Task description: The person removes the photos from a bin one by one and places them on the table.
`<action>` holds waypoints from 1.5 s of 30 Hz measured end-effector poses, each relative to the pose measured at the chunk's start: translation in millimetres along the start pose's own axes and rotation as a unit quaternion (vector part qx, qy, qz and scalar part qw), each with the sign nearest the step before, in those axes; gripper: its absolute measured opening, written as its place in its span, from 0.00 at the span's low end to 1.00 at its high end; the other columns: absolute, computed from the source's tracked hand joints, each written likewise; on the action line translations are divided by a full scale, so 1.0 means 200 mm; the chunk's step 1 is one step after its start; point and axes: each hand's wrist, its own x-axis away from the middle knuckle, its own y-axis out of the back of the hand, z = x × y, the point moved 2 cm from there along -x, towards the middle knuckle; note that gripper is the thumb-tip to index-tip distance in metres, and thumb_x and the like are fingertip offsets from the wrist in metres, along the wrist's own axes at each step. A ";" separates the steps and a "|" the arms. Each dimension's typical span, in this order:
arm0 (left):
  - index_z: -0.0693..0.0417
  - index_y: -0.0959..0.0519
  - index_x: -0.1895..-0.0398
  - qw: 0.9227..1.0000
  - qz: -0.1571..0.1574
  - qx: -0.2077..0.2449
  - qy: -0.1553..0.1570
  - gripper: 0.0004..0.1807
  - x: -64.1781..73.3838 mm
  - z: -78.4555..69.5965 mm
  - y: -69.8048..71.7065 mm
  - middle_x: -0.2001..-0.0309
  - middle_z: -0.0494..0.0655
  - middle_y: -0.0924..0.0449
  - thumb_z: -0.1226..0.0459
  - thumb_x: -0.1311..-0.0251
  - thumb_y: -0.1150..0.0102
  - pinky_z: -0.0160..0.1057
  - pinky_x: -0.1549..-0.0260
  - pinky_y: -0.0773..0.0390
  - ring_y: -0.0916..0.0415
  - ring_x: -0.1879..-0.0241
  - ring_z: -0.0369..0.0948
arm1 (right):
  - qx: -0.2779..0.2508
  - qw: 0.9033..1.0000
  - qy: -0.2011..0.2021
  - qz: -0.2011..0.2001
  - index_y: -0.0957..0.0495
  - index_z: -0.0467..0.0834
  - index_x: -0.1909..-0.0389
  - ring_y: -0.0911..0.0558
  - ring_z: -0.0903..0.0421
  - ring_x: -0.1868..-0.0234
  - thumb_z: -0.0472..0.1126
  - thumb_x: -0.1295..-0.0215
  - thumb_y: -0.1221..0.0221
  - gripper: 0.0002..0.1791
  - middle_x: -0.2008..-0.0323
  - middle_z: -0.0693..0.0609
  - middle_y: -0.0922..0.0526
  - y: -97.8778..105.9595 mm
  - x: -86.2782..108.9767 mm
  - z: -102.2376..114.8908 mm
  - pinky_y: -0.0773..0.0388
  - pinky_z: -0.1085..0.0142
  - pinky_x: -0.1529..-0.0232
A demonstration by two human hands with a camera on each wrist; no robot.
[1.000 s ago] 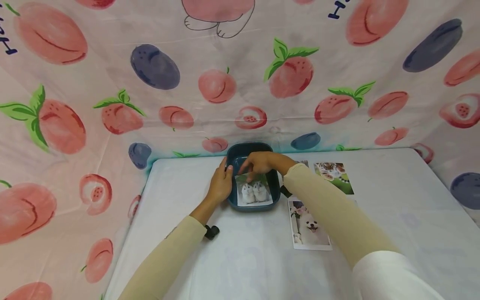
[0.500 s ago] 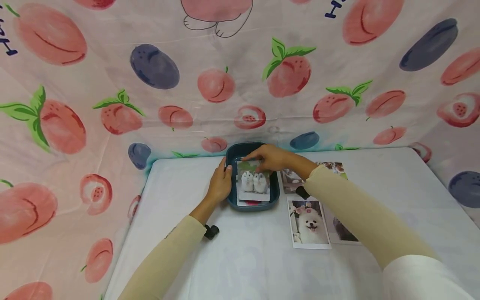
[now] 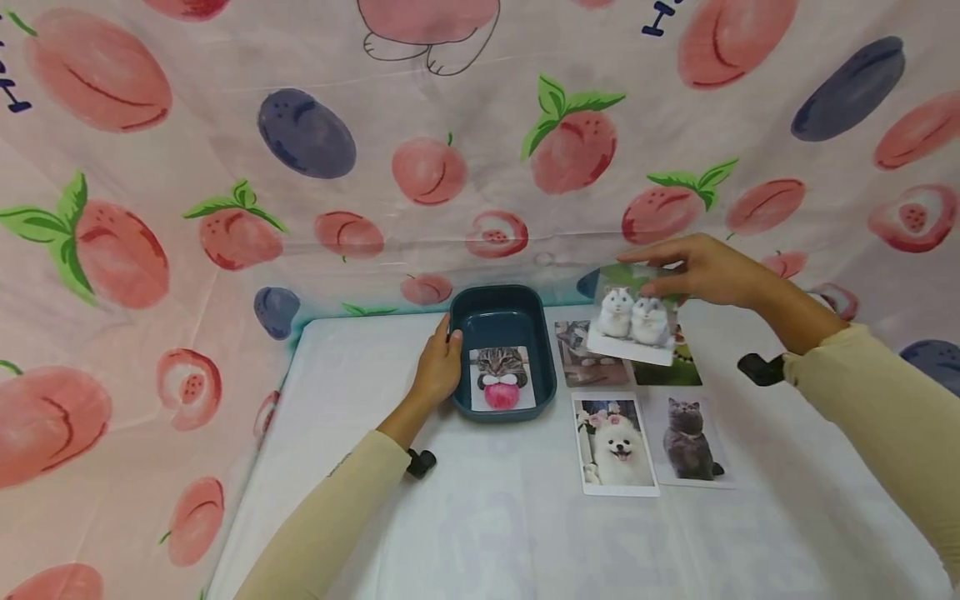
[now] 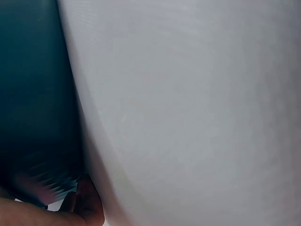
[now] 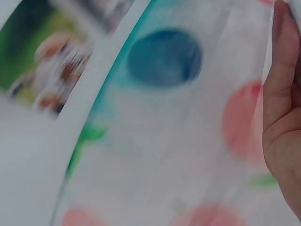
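While gripping a dark-teal rounded plastic tray [image 3: 498, 325] by its left wall with left hand [image 3: 437, 364], pinching a white-edged rectangular photo card [image 3: 632, 323] aloft, right of tray, with right hand [image 3: 712, 271]. Apparently mid-layout; next, presumably calling for level lowering onto white surface [image 3: 450, 508].

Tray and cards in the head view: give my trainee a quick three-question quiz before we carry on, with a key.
1. Multiple choice: what is pictured on the card in the right hand? A, one grey cat; B, two white furry animals; C, one white dog.
2. True or false: the left hand holds the blue tray at its side.
3. Fill in: seen from the head camera, the striped-cat card in the blue tray lies nearer its ___ end (near or far).

Key: 1 B; 2 true; 3 near.
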 end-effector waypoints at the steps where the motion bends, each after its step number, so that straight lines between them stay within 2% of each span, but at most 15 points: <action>1: 0.48 0.51 0.17 1.000 0.000 -0.001 0.002 0.32 0.00 0.00 0.00 0.22 0.58 0.41 0.50 0.18 0.65 0.57 0.23 0.45 0.45 0.21 0.55 | 0.005 1.000 -0.015 -0.005 0.21 0.60 0.34 0.20 0.53 0.61 0.47 0.36 0.30 0.29 0.45 0.47 0.18 0.03 0.04 -0.04 0.16 0.62 0.66; 5: 0.48 0.52 0.17 1.000 -0.001 -0.001 0.005 0.32 0.00 0.00 0.00 0.21 0.57 0.42 0.50 0.18 0.65 0.56 0.23 0.46 0.45 0.21 0.54 | 0.023 0.997 -0.070 -0.013 0.22 0.56 0.33 0.19 0.55 0.58 0.50 0.36 0.30 0.30 0.40 0.44 0.19 0.11 0.19 -0.24 0.16 0.64 0.64; 9: 0.48 0.52 0.17 1.000 0.000 0.000 0.007 0.32 0.00 0.00 0.00 0.21 0.57 0.42 0.51 0.18 0.65 0.57 0.23 0.46 0.46 0.21 0.54 | 0.049 0.994 -0.099 -0.005 0.22 0.52 0.32 0.20 0.58 0.61 0.52 0.36 0.31 0.31 0.41 0.43 0.19 0.11 0.32 -0.45 0.19 0.65 0.66; 11: 0.48 0.52 0.17 1.000 0.000 0.001 0.006 0.32 0.01 0.00 0.00 0.21 0.57 0.42 0.51 0.18 0.65 0.57 0.23 0.46 0.46 0.21 0.54 | 0.044 0.994 -0.102 -0.001 0.22 0.49 0.33 0.22 0.59 0.66 0.52 0.35 0.31 0.30 0.43 0.45 0.18 0.09 0.39 -0.56 0.22 0.64 0.69; 14: 0.48 0.52 0.17 1.000 0.000 0.005 0.003 0.32 0.01 0.00 0.00 0.21 0.57 0.42 0.51 0.18 0.65 0.57 0.23 0.46 0.46 0.21 0.54 | 0.021 0.995 -0.098 0.002 0.19 0.47 0.36 0.25 0.64 0.70 0.49 0.35 0.31 0.27 0.47 0.57 0.16 0.04 0.47 -0.72 0.26 0.65 0.72; 16: 0.48 0.52 0.17 1.000 0.001 0.005 0.002 0.32 0.01 0.00 0.00 0.21 0.57 0.42 0.50 0.18 0.65 0.57 0.23 0.46 0.46 0.21 0.54 | -0.001 0.996 -0.091 0.010 0.17 0.45 0.39 0.24 0.73 0.66 0.46 0.36 0.30 0.25 0.48 0.64 0.16 -0.01 0.52 -0.80 0.24 0.68 0.70; 18: 0.47 0.52 0.17 1.000 0.003 0.006 0.004 0.32 0.01 0.00 0.00 0.21 0.57 0.42 0.50 0.18 0.65 0.57 0.23 0.46 0.46 0.21 0.54 | -0.007 0.995 -0.091 0.025 0.15 0.46 0.42 0.26 0.79 0.63 0.46 0.38 0.29 0.23 0.49 0.66 0.16 -0.06 0.56 -0.88 0.23 0.70 0.68; 20: 0.47 0.52 0.17 1.000 0.004 0.005 0.006 0.32 0.01 0.00 0.00 0.21 0.57 0.42 0.50 0.18 0.65 0.57 0.23 0.46 0.46 0.21 0.54 | -0.006 0.995 -0.089 0.045 0.14 0.46 0.43 0.27 0.84 0.56 0.47 0.38 0.29 0.22 0.47 0.60 0.14 -0.10 0.59 -0.93 0.22 0.73 0.62; 23: 0.47 0.51 0.17 1.000 0.004 0.006 0.008 0.32 0.01 -0.01 0.00 0.21 0.57 0.41 0.50 0.18 0.64 0.57 0.23 0.46 0.45 0.21 0.54 | -0.020 0.994 -0.088 0.058 0.14 0.43 0.45 0.27 0.84 0.55 0.45 0.38 0.29 0.21 0.46 0.46 0.13 -0.17 0.60 -0.97 0.21 0.73 0.61; 25: 0.47 0.51 0.17 1.000 0.003 0.006 0.007 0.32 0.01 -0.01 0.00 0.21 0.57 0.41 0.50 0.18 0.64 0.57 0.23 0.45 0.45 0.21 0.54 | -0.017 0.995 -0.080 0.050 0.13 0.43 0.46 0.27 0.84 0.52 0.44 0.39 0.29 0.20 0.47 0.44 0.13 -0.20 0.60 -0.97 0.21 0.74 0.57; 33: 0.49 0.50 0.17 1.000 0.001 -0.004 -0.004 0.32 0.01 -0.01 0.01 0.23 0.59 0.39 0.49 0.18 0.66 0.56 0.24 0.44 0.42 0.22 0.54 | 0.044 0.995 -0.086 -0.015 0.10 0.48 0.53 0.28 0.86 0.57 0.49 0.45 0.25 0.19 0.55 0.47 0.10 -0.28 0.59 -0.97 0.22 0.76 0.61; 37: 0.49 0.50 0.17 1.000 -0.001 -0.003 -0.006 0.32 0.01 -0.01 0.01 0.24 0.59 0.38 0.50 0.18 0.65 0.57 0.24 0.43 0.42 0.23 0.55 | 0.064 0.994 -0.079 -0.040 0.09 0.50 0.56 0.25 0.80 0.61 0.48 0.47 0.24 0.17 0.60 0.54 0.11 -0.30 0.59 -0.98 0.24 0.75 0.63; 41: 0.49 0.50 0.17 1.000 -0.002 -0.002 -0.007 0.32 0.01 -0.01 0.01 0.24 0.59 0.38 0.50 0.18 0.65 0.57 0.24 0.43 0.42 0.23 0.55 | 0.084 0.992 -0.074 -0.053 0.09 0.53 0.57 0.25 0.79 0.61 0.47 0.48 0.23 0.15 0.62 0.59 0.13 -0.30 0.59 -0.98 0.24 0.75 0.63; 44: 0.49 0.50 0.17 1.000 -0.001 0.000 -0.007 0.32 0.01 -0.01 0.01 0.24 0.60 0.38 0.50 0.18 0.65 0.56 0.24 0.43 0.42 0.23 0.54 | 0.090 0.992 -0.076 -0.051 0.09 0.54 0.56 0.28 0.82 0.60 0.48 0.47 0.23 0.16 0.61 0.58 0.13 -0.30 0.58 -0.97 0.25 0.76 0.61; 45: 0.49 0.50 0.17 1.000 0.000 0.001 -0.007 0.32 0.01 -0.01 0.01 0.24 0.60 0.38 0.49 0.18 0.65 0.56 0.24 0.43 0.42 0.23 0.54 | 0.090 0.991 -0.079 -0.050 0.09 0.53 0.56 0.29 0.83 0.59 0.49 0.47 0.24 0.16 0.60 0.57 0.13 -0.29 0.58 -0.96 0.23 0.72 0.57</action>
